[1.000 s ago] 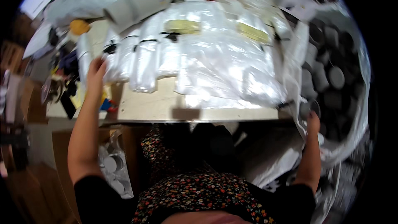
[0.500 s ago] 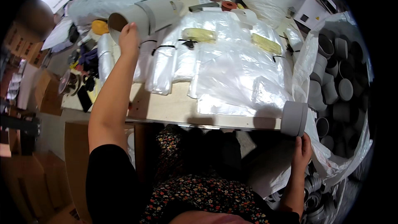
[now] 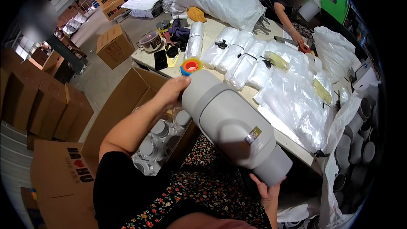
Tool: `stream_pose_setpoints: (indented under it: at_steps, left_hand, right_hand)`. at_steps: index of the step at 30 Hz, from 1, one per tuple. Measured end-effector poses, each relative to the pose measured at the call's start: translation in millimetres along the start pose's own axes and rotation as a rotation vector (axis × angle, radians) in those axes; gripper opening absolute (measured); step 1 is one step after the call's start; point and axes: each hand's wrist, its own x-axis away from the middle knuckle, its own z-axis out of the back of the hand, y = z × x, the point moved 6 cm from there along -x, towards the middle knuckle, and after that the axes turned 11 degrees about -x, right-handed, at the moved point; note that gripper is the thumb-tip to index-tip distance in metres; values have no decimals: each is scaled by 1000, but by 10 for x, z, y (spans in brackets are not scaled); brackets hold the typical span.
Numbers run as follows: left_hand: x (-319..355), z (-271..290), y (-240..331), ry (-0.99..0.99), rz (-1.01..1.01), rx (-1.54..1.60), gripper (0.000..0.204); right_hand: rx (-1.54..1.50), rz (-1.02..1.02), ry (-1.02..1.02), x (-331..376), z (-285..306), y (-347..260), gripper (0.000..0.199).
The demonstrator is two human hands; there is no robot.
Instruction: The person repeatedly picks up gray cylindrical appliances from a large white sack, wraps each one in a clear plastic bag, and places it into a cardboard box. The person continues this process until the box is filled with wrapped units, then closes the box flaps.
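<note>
A large grey thermos flask lies slantwise in front of me, between my two hands. It has a raised band near its upper left end and a small label near the lower right. My left hand grips the upper left end, thumb on top. At the other end sits a grey cup-shaped cap, with my right hand closed around it from below. Part of the right fingers is hidden under the cap. Whether the cap is fully seated cannot be told.
An open carton of wrapped grey-topped items stands left of my lap. Plastic bags cover much of the table, with tape rolls at its near left. Grey cups fill a sack at right. A co-worker's hand is across the table.
The flask has come from over the table to close before me. The cap in my right hand has moved left and now meets the flask's end. My view has turned left.
</note>
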Motion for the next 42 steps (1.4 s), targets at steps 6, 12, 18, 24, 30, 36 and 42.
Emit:
stream_pose_setpoints:
  at_steps: [6,12,18,24,30,36,42]
  left_hand:
    - [-413,-986,839,-296,-205,-1204,37]
    - [-635,-2340,520,-215,-816,-1155,45]
    - [-916,-1911,359,235,-970,-1054,53]
    - [-1067,-965,-820,-7,-144,-642,71]
    - [-865,-866,-1088,32,-201,-684,55]
    - [-909,-1159,-1452,-243,112,-260,45]
    - [-210,-1623,-916,-480,19,-119,34]
  right_hand:
    - [788,41,455,628,492,-7,45]
    - [1685,542,1092,2634,1397,-842,28]
    - [1825,46,1406,3732,2283,-313,31]
    - [1710,132,1278,3226,2076,-410,36]
    - [1637,222,1189,2961,1758,-590,43]
    - [1537,280,1126,2712,1353,-775,49]
    - [1374,435,1104,2603,558,-1208,55]
